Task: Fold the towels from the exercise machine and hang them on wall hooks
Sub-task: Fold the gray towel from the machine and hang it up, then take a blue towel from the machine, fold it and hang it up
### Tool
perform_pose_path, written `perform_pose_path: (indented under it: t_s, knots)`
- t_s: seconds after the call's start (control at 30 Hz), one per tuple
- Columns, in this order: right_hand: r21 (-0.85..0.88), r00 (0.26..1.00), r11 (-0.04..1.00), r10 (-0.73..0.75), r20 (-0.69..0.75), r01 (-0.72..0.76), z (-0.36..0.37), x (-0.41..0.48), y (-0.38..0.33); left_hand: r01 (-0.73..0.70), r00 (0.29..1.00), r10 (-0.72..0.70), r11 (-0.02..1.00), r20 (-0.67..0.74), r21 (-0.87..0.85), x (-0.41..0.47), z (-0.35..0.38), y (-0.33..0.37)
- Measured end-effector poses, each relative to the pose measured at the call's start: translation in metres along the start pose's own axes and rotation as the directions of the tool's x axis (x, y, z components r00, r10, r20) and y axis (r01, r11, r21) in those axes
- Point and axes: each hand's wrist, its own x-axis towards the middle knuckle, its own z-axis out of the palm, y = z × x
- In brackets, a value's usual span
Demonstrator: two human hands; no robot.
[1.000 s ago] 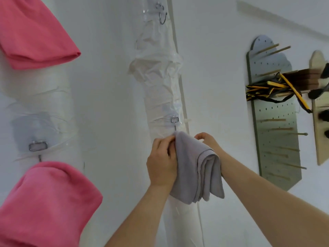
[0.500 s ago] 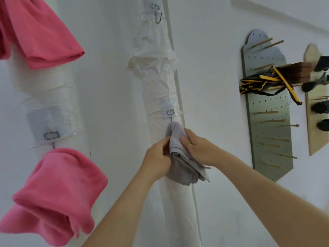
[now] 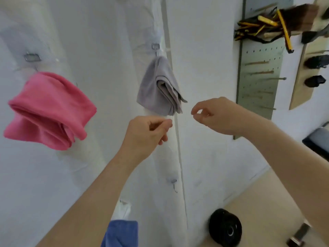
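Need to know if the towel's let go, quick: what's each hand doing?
Left hand: closed, fingers curled, holding nothing.
Right hand: closed, fingers curled, holding nothing.
The towel hangs clear of both.

The head-worn camera looked forward and a little downward at a white wall [image 3: 204,77] from close by. The left hand [image 3: 146,132] and right hand [image 3: 215,114] reached in from the bottom edge, nearly to the wall. Its wide lens took in a pegboard [image 3: 258,68] at far right and floor [image 3: 258,202] below.
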Motion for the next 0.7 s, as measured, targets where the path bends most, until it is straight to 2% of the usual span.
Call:
perform_pose_path:
  t_s: [0.07,0.2,0.27,0.33,0.5,0.63,0.7]
  knots:
    - [-0.128,0.995,0.990,-0.041,0.095,0.053,0.016,-0.037,0.000,0.003,0.997,-0.006,0.999,0.083,0.044,-0.034,0.022,-0.001]
    - [-0.200,0.934,0.973,-0.041,0.356,0.119,0.066,-0.111,0.019,-0.065,0.976,0.020,0.977,0.215,0.203,-0.117,0.074,-0.015]
    - [-0.208,0.885,0.968,-0.028,0.464,0.139,0.093,-0.148,0.032,0.027,0.950,-0.091,0.977,0.299,0.210,-0.164,0.099,-0.023]
    - [-0.186,0.836,0.978,0.022,0.549,0.097,0.122,-0.193,0.046,0.152,0.880,-0.233,0.964,0.414,0.218,-0.211,0.120,-0.029]
    - [-0.179,0.665,0.978,0.204,0.718,-0.108,0.181,-0.326,0.076,0.156,0.743,-0.329,0.932,0.583,0.328,-0.325,0.157,-0.050]
    - [-0.204,0.565,0.901,0.402,0.721,-0.382,0.203,-0.425,0.080,0.415,0.626,-0.517,0.855,0.584,0.311,-0.404,0.156,-0.060]
    - [-0.129,0.517,0.798,0.494,0.699,-0.589,0.207,-0.465,0.071,0.485,0.588,-0.549,0.827,0.594,0.283,-0.438,0.147,-0.063]
